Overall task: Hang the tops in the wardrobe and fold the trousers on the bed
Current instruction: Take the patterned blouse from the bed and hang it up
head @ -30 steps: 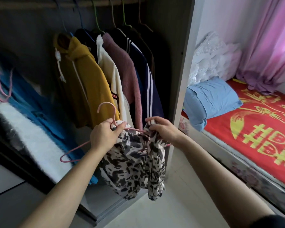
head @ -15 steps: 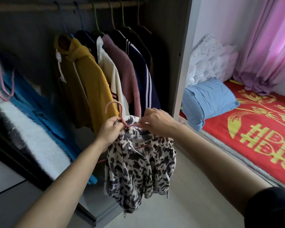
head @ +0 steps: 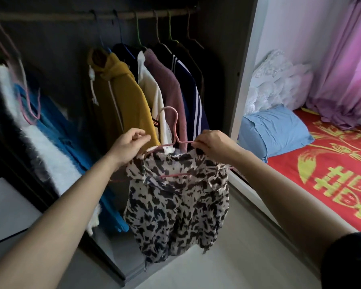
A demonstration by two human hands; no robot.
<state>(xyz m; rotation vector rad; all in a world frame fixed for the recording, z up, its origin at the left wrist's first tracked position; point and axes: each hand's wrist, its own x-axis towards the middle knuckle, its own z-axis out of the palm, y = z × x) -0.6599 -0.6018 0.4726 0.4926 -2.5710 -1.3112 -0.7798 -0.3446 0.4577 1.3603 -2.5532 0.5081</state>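
A black-and-white patterned top point(head: 176, 205) hangs on a pink wire hanger point(head: 173, 130) in front of the open wardrobe. My left hand point(head: 129, 146) pinches the top's left shoulder at the hanger. My right hand point(head: 212, 146) grips the right shoulder and the hanger's arm. The hook stands upright between my hands. Above runs the wardrobe rail point(head: 92, 16), with a yellow hoodie point(head: 121, 97), a cream top, a mauve top point(head: 168, 84) and a navy striped jacket point(head: 190, 97) hanging from it. No trousers are in view.
A white fluffy garment point(head: 44, 151) and a blue one point(head: 56, 122) hang at the left, with empty pink hangers point(head: 28, 105) above them. The wardrobe's side panel point(head: 243, 80) separates it from the bed point(head: 331, 174), which bears a red cover and a blue pillow point(head: 273, 130).
The top has been spread onto the hanger and lifted; it was bunched low before. My hands have moved apart to its shoulders, and the hanger's hook now points upward.
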